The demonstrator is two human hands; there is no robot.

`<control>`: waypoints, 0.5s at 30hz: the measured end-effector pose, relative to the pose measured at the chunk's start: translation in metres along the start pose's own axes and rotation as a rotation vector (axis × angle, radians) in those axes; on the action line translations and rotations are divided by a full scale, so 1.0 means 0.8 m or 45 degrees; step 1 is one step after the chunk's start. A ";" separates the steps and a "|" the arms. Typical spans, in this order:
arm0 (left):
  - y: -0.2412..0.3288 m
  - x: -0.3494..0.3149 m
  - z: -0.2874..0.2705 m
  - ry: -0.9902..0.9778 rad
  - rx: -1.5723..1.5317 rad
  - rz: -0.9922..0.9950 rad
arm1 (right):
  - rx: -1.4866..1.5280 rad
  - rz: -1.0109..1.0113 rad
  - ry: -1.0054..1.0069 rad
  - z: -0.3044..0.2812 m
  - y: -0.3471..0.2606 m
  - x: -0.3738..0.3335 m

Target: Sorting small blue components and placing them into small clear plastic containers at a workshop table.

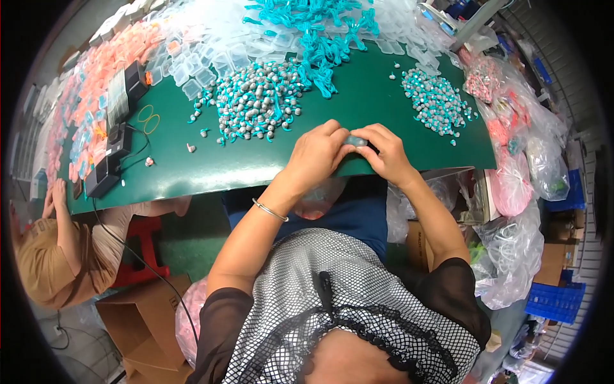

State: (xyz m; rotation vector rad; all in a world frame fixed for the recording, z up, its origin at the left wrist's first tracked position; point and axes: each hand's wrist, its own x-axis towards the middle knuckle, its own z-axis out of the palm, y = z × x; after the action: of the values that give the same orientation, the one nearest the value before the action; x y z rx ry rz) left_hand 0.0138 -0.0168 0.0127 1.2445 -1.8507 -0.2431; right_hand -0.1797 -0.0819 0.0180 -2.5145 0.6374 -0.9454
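Observation:
Just over the near edge of the green table, both my hands grip a small translucent plastic case [355, 141] between them. My left hand [316, 152] pinches its left end, and my right hand [387, 155] has fingers and thumb closed on its right end. The fingers hide much of the case, so I cannot tell what is inside. Ahead and to the left lies a heap of small grey earbud-like pieces with teal parts [259, 102]. A smaller pile of similar pieces [435, 102] is at the right.
Teal cord bundles [323, 48] and loose clear cases [224, 61] cover the far side. Small black devices with a cable [118, 141] and orange pieces [131, 45] are at left. Another person [54, 256] sits there. Plastic bags [511, 192] hang at right; a cardboard box [141, 326] stands below.

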 end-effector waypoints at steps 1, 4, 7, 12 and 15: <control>-0.001 -0.003 -0.003 -0.027 0.004 0.013 | 0.049 0.032 -0.004 0.002 -0.002 0.000; -0.006 -0.006 -0.013 -0.044 0.039 0.025 | 0.072 0.005 0.040 0.011 -0.010 0.007; -0.008 -0.007 -0.023 -0.035 0.084 0.025 | 0.126 0.007 -0.038 0.011 -0.009 0.020; -0.020 -0.030 -0.041 0.091 0.412 0.193 | 0.382 -0.052 -0.245 -0.002 0.041 0.092; -0.008 -0.037 -0.058 -0.015 0.480 0.140 | -0.583 0.273 0.150 -0.024 0.135 0.148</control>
State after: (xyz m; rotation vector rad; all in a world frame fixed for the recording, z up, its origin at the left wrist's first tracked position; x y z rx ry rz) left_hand 0.0558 0.0182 0.0205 1.3844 -2.0291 0.1674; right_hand -0.1435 -0.2375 0.0395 -2.7081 1.2576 -0.9585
